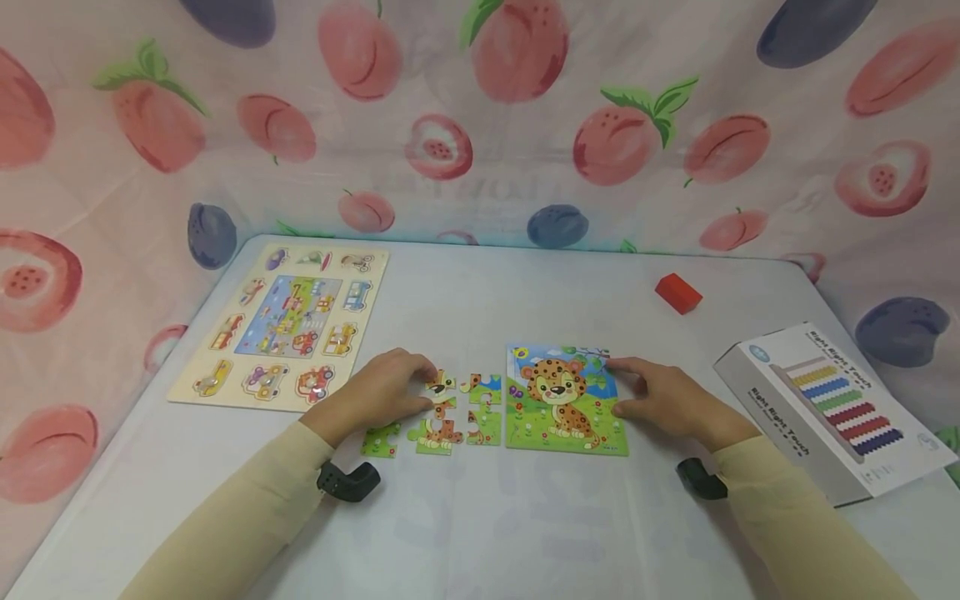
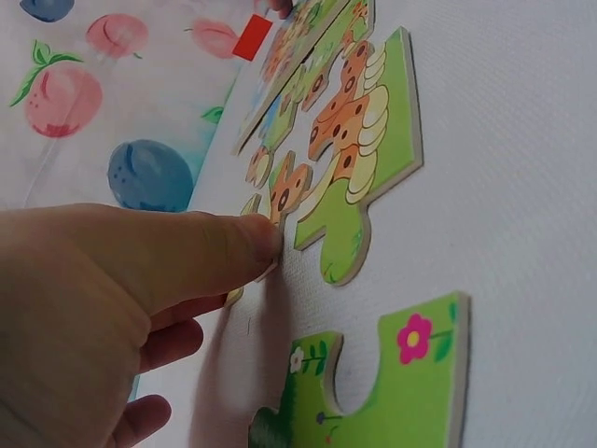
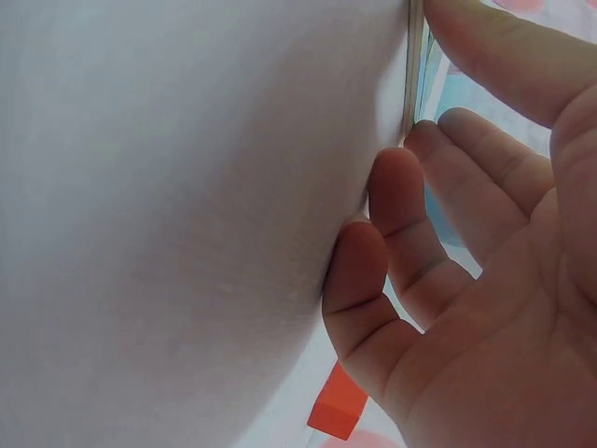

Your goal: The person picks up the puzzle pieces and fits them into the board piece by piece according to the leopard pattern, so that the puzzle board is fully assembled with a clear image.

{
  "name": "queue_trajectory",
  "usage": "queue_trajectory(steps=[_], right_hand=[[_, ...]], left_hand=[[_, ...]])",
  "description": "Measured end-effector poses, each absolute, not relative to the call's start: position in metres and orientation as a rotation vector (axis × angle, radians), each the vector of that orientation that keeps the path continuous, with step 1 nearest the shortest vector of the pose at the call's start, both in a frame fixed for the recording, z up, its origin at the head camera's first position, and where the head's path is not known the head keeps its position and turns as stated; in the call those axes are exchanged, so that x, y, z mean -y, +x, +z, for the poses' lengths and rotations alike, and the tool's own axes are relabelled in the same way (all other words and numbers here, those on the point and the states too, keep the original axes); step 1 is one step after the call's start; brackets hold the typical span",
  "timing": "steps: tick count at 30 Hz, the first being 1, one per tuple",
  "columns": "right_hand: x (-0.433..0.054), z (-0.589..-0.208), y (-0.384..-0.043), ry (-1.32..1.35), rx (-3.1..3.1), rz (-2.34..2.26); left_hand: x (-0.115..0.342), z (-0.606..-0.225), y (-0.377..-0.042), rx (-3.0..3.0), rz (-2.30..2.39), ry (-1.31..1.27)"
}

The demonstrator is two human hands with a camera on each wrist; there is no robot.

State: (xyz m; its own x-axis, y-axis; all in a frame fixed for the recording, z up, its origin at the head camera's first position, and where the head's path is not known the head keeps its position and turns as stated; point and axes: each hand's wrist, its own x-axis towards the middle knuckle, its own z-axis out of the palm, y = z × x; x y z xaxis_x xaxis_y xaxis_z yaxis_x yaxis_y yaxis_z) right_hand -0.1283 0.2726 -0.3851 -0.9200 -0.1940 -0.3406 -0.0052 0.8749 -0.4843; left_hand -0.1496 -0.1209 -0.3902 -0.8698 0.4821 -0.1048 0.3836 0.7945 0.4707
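My left hand (image 1: 382,387) pinches a jigsaw piece (image 1: 443,385) with part of a leopard's face, its thumb and index finger at the piece's left side. Below it lies a piece with the leopard's paws (image 1: 441,435). Two more pieces, one with blue sky (image 1: 486,388) and one with green grass (image 1: 486,425), stand to the right, with narrow gaps between. A green corner piece (image 1: 381,440) lies apart, under the left wrist. My right hand (image 1: 663,400) touches the right edge of the finished leopard picture board (image 1: 564,402) with thumb and fingertips, its fingers loosely bent.
A wooden vehicle puzzle board (image 1: 202,350) lies at the left. At the back right sits a red block (image 1: 678,293). A white box (image 1: 847,400) with printed colored strips stands beyond my right forearm. Fruit-patterned cloth (image 1: 495,158) hangs behind the white table (image 1: 480,533).
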Motion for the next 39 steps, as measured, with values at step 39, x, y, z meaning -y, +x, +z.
queue_trajectory(steps=[39], right_hand=[[-0.272,-0.384,-0.126,-0.158,-2.666,-0.689]], left_hand=[[0.084,-0.362,-0.146,-2.788,0.686,0.783]])
